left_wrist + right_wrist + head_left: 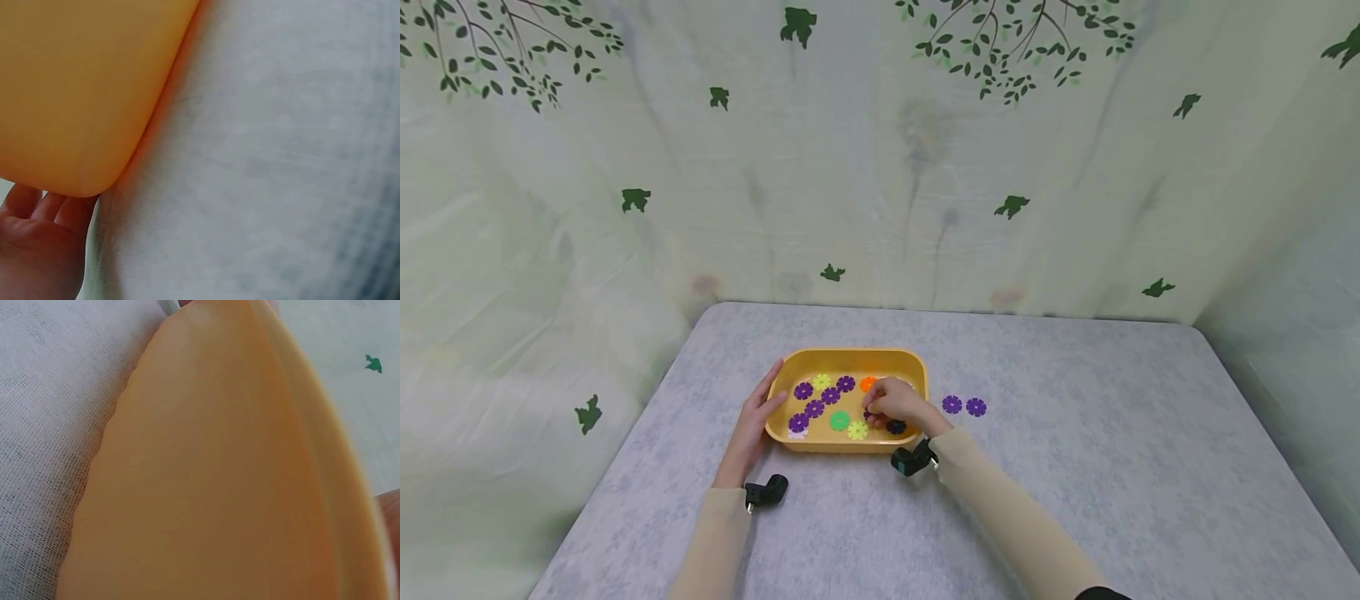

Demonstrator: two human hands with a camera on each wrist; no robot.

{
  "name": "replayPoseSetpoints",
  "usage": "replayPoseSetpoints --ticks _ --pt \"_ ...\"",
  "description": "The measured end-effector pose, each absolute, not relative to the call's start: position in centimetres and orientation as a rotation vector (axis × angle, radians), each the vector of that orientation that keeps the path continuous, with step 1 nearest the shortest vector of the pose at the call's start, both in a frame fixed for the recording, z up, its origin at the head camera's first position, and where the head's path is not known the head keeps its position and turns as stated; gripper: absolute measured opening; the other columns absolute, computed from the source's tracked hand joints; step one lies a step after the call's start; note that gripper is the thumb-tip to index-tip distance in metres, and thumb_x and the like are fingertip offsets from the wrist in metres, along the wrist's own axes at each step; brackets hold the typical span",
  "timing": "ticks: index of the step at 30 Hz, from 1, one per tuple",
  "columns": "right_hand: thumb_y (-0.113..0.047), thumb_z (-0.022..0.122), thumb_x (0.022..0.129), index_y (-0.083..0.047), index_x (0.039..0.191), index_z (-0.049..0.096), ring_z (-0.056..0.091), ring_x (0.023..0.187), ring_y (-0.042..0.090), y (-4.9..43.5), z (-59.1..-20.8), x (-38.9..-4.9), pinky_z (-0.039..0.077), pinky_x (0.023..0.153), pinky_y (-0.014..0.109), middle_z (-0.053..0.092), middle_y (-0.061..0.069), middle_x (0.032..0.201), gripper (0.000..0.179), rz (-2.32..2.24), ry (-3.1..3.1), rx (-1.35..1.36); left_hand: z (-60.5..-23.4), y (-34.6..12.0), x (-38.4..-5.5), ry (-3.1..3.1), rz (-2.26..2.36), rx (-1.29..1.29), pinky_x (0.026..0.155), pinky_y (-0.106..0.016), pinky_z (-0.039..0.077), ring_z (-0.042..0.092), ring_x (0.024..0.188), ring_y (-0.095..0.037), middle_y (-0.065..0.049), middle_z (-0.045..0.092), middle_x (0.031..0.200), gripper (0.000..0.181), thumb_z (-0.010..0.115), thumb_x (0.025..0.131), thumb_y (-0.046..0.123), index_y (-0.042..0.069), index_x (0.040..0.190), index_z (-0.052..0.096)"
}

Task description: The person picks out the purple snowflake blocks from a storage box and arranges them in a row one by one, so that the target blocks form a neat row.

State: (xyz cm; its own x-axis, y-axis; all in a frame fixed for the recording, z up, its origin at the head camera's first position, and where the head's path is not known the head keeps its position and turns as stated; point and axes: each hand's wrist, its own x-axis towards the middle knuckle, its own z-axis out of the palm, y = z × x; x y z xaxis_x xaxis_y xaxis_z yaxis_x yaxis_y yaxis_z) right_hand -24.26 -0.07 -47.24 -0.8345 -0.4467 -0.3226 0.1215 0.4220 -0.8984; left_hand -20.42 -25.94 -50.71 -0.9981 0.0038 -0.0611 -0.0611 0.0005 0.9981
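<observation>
A yellow tray point(842, 447) stands on the table with several flower-shaped discs in it: purple ones point(815, 408), yellow-green ones point(857, 430), a green disc point(839, 421), an orange disc point(868, 383) and a black disc point(896, 427). My left hand point(758, 417) grips the tray's left end, thumb over the rim and fingers along the outside wall. Inside the tray's right half, my right hand point(895, 402) pinches a purple flower-shaped disc point(867, 413), mostly hidden by the fingertips. In the right wrist view the tray's outer wall point(200, 456) covers most of the hand.
Two purple discs point(964, 406) lie on the grey table point(1075, 467) just right of the tray. Behind the table hangs a pale curtain point(880, 167) with leaf prints. Each wrist wears a small black camera point(766, 492).
</observation>
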Motion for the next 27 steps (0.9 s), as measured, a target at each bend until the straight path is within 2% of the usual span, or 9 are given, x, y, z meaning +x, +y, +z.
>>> replayPoseSetpoints --ticks 5,13,19,24,27 --pt "0.0 0.056 0.094 0.003 0.093 0.06 0.057 0.062 0.017 0.2 -46.9 -24.3 0.054 0.06 0.027 0.062 0.009 0.075 0.006 -1.48 2.176 -0.326 -50.6 -26.0 -20.4 2.187 2.196 -0.048 0.115 -0.038 0.017 0.013 0.144 -0.014 0.005 0.019 0.158 0.056 0.048 0.101 0.019 0.022 0.153 0.027" --pt "-0.007 0.056 0.096 0.0 0.1 0.061 0.052 0.062 0.019 2.0 -45.5 -24.2 0.052 0.06 0.036 0.056 0.009 0.082 0.01 -1.605 2.189 -0.414 -50.7 -25.9 -20.4 2.185 2.187 -0.064 0.115 -0.037 0.017 0.012 0.144 -0.014 0.006 0.018 0.158 0.055 0.048 0.102 0.019 0.023 0.153 0.027" --pt "-0.011 0.057 0.096 0.002 0.104 0.06 0.054 0.063 0.016 4.6 -45.0 -24.6 0.055 0.067 0.035 0.061 0.009 0.085 0.016 -1.757 2.148 -0.356 -50.8 -25.9 -20.4 2.182 2.196 -0.074 0.115 -0.036 0.017 0.012 0.144 -0.013 0.007 0.019 0.158 0.056 0.048 0.101 0.019 0.023 0.153 0.027" --pt "-0.01 0.056 0.096 0.003 0.106 0.058 0.055 0.063 0.015 7.5 -45.4 -25.0 0.054 0.065 0.03 0.061 0.008 0.082 0.017 -1.886 2.114 -0.269 -50.8 -26.0 -20.4 2.175 2.208 -0.063 0.115 -0.036 0.016 0.012 0.144 -0.013 0.007 0.019 0.158 0.056 0.049 0.101 0.02 0.023 0.153 0.027" --pt "-0.01 0.055 0.097 0.004 0.109 0.057 0.056 0.064 0.015 9.8 -45.9 -25.0 0.055 0.067 0.032 0.062 0.007 0.082 0.019 -1.932 2.117 -0.231 -50.8 -26.0 -20.5 2.177 2.204 -0.053 0.115 -0.036 0.016 0.012 0.144 -0.013 0.007 0.018 0.158 0.056 0.049 0.101 0.02 0.023 0.153 0.027"
